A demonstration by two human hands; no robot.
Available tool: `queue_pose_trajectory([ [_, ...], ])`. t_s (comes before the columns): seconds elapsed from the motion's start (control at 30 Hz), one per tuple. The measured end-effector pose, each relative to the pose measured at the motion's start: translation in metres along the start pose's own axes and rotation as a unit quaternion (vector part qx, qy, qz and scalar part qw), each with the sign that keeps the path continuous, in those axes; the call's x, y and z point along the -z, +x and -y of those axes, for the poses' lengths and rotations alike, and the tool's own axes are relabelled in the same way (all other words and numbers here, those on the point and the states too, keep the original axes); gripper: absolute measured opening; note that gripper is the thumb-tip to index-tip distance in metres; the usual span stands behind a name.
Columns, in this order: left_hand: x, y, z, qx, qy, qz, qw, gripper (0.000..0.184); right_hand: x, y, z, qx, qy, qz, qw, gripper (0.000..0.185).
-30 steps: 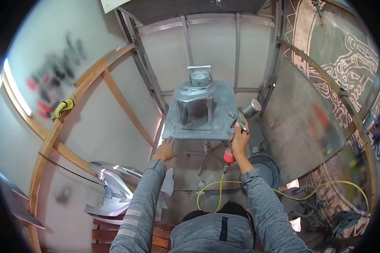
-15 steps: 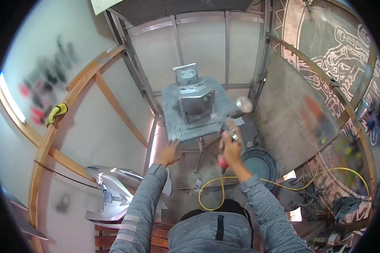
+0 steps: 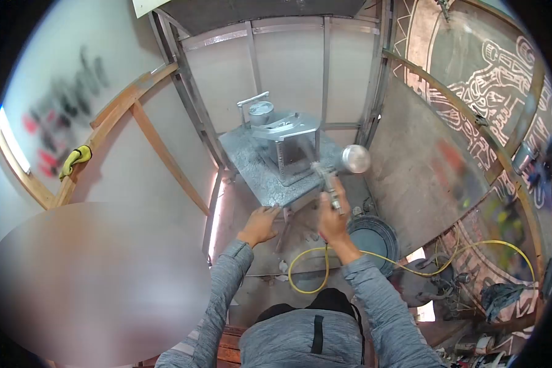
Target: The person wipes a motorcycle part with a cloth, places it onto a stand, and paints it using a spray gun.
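My right hand (image 3: 335, 224) is closed around a spray gun (image 3: 332, 191) with a round silver cup (image 3: 355, 159). The gun points at a silver-coated part (image 3: 286, 126) on a box-like stand (image 3: 297, 161). A faint haze hangs in front of the gun. My left hand (image 3: 260, 226) has its fingers on the near corner of the paint-crusted table (image 3: 251, 164), apparently gripping its edge. Behind the part, a small silver can-shaped piece (image 3: 261, 109) stands on the table beside a bar-shaped piece (image 3: 253, 99).
A yellow hose (image 3: 438, 270) loops from below the gun to the right. A dark round tub (image 3: 374, 242) stands on the floor, right of the table. A yellow glove (image 3: 75, 161) hangs on the wooden frame (image 3: 122, 110) at left. A blurred oval covers the lower left.
The table has turned, swinging its near corner rightward, and the silver part has turned with it. My left hand has moved right with the corner. The gun stays aimed at the part.
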State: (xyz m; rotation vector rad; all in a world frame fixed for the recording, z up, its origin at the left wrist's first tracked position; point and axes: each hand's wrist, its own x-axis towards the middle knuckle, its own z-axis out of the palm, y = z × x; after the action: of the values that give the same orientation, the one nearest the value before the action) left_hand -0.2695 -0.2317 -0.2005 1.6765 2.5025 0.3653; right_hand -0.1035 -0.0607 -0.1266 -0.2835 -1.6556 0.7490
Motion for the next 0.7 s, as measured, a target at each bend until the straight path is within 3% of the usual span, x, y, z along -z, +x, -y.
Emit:
queue_pose_trajectory([
  [0.03,-0.002,0.002,-0.003,-0.019,0.015,-0.003,1.0,0.087,-0.003,-0.002,0.005,0.096,-0.038,0.003,0.995,0.043],
  [0.1,-0.003,0.007,-0.014,-0.033,-0.009,-0.013,0.999,0.082,-0.004,-0.013,0.016,-0.003,0.038,0.144,0.989,0.045],
  [0.2,-0.008,0.014,-0.023,-0.061,-0.022,-0.026,0.998,0.077,-0.003,-0.022,0.013,-0.058,0.059,0.213,0.973,0.041],
  [0.27,-0.014,0.019,-0.025,-0.075,-0.013,-0.03,0.997,0.079,-0.003,-0.022,0.003,-0.046,0.072,0.205,0.975,0.042],
  [0.4,-0.018,0.026,-0.033,-0.092,-0.077,0.003,0.993,0.083,0.006,-0.007,-0.009,-0.08,0.059,0.119,0.988,0.042],
  [0.53,-0.024,0.042,-0.035,-0.117,-0.15,-0.008,0.982,0.082,0.013,0.016,-0.024,-0.19,0.082,-0.01,0.978,0.042],
  [0.63,-0.022,0.05,-0.018,-0.092,-0.115,-0.069,0.987,0.08,0.016,0.033,-0.04,-0.211,0.105,-0.088,0.968,0.042],
  [0.7,-0.012,0.051,0.002,-0.063,-0.098,-0.062,0.991,0.08,0.017,0.035,-0.049,-0.216,0.094,-0.115,0.965,0.041],
])
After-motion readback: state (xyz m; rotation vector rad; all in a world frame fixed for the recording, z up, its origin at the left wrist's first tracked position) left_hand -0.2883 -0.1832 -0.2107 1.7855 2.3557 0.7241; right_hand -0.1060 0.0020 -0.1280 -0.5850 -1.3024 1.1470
